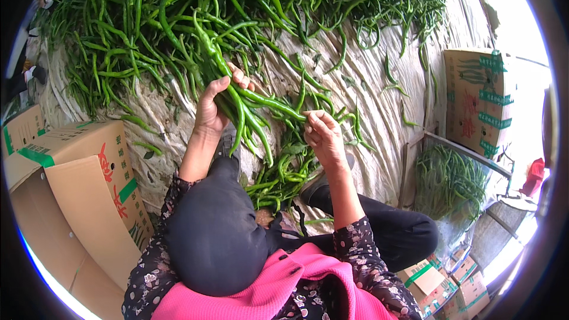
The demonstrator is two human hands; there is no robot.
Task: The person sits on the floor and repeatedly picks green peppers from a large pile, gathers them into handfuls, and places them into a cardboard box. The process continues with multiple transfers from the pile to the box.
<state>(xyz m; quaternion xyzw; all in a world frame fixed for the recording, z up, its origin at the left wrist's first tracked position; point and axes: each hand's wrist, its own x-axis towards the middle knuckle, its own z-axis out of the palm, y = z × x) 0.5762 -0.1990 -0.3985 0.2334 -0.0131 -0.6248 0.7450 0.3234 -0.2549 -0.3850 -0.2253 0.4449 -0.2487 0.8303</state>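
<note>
My left hand (218, 100) is closed round a bunch of long green chili peppers (242, 104), thumb on top, in the middle of the view. Thumb and fingertips of my right hand (323, 135) pinch the end of one long pepper that sticks out of this bunch to the right. Beyond both hands lies a large heap of green peppers (178, 18) on a pale, creased cloth (378, 151). A smaller pile of peppers and leaves (284, 173) lies between my legs, partly below the right hand.
An open cardboard box (84, 186) stands at the left, another carton (22, 126) behind it. At the right are a taped carton (475, 98), a clear plastic bag of peppers (449, 182) in a frame, and a metal bucket (502, 226). Several small boxes (462, 293) sit lower right.
</note>
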